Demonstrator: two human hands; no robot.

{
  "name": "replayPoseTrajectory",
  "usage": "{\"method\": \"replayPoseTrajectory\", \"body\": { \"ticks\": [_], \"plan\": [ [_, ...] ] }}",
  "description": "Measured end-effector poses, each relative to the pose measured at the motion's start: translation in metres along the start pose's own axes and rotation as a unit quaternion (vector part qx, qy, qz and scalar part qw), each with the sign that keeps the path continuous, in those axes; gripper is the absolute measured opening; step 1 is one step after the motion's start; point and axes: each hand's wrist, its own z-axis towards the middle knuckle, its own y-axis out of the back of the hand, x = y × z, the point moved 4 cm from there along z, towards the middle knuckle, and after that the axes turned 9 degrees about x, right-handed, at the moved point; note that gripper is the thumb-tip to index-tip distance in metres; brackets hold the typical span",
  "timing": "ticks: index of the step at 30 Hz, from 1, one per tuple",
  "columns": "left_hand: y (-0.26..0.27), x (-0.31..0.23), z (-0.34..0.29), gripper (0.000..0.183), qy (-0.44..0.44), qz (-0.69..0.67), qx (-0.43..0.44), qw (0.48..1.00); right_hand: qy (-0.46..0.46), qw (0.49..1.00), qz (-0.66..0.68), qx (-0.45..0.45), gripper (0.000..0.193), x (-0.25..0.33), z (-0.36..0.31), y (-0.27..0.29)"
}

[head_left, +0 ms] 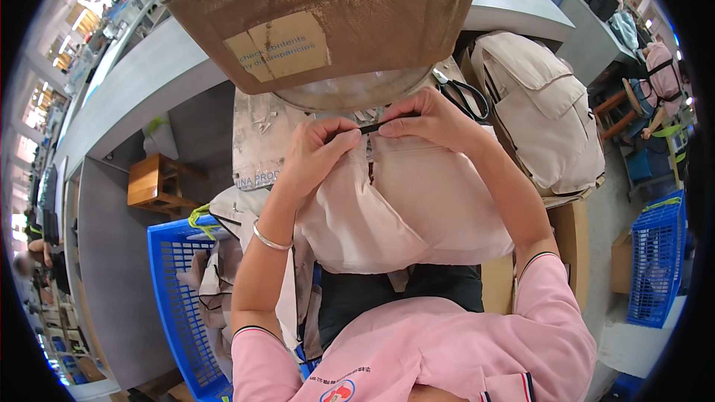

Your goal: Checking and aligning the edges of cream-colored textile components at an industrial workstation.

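Observation:
A narrow black strap (372,127) runs between my two hands, held at the top edge of a beige fabric bag piece (365,216) that lies across my lap. My left hand (319,150) pinches the strap's left end between thumb and fingers. On the other end, my right hand (426,120) is closed, thumb toward me. Just beyond my fingers stands a brown, worn metal box (320,22) with a pale label, on a round base. A pair of black-handled scissors (463,95) lies beside my right hand.
A finished-looking beige backpack (540,112) sits at the right on a cardboard box (570,246). To the left, a blue plastic basket (175,290) holds beige fabric pieces. A wooden stool (153,182) stands beyond it. Another blue basket (657,260) is far right.

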Motion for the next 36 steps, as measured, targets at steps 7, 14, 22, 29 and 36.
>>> {"method": "replayPoseTrajectory", "body": {
  "ticks": [7,14,22,29,36],
  "plan": [
    [0.020,0.023,0.022,0.014,0.042,-0.111,-0.060,0.991,0.005,0.993,0.110,-0.033,0.029,-0.001,0.032,0.001],
    [0.025,0.023,0.027,0.017,0.001,-0.161,-0.086,0.983,-0.059,0.990,0.119,-0.042,0.035,0.009,0.036,0.003],
    [0.025,0.019,0.022,0.021,-0.005,-0.150,-0.137,0.979,0.026,0.995,0.071,-0.068,0.031,0.008,0.036,0.005],
    [0.045,0.019,0.001,0.019,-0.007,-0.124,-0.072,0.990,-0.042,0.980,-0.172,-0.095,0.023,0.013,-0.034,0.040],
    [-0.006,-0.014,-0.012,0.026,-0.004,0.084,0.049,0.995,-0.235,0.888,-0.366,-0.149,0.022,-0.017,-0.204,0.092]
  ]
}}
